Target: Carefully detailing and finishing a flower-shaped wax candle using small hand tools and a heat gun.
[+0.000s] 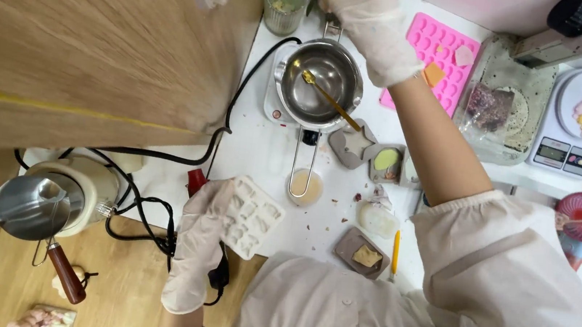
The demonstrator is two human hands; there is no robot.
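1. Head view: the gloved left hand point(200, 241) grips a white silicone mould point(252, 216) by its near edge, fingers curled round it, over the white table point(263, 153).
2. The gloved right hand point(369, 23) reaches across the table's far edge; its fingers are bent around something at the picture's top border, which I cannot make out.
3. Just below that hand, a steel melting pot point(320, 81) sits on a small white hotplate point(274, 99); a gold spoon point(329, 98) lies in it.
4. Right of the forearm: a pink tray mould point(432, 44), then a clear plastic packet point(502, 107) with dark contents, then a white kitchen scale point(568, 137).
5. Near the pot handle: a small cup of pale liquid point(304, 185), grey moulds point(369, 150), a yellow pencil point(395, 254).
6. A black cable point(160, 156) runs left to a second pot point(34, 206) with a wooden handle.
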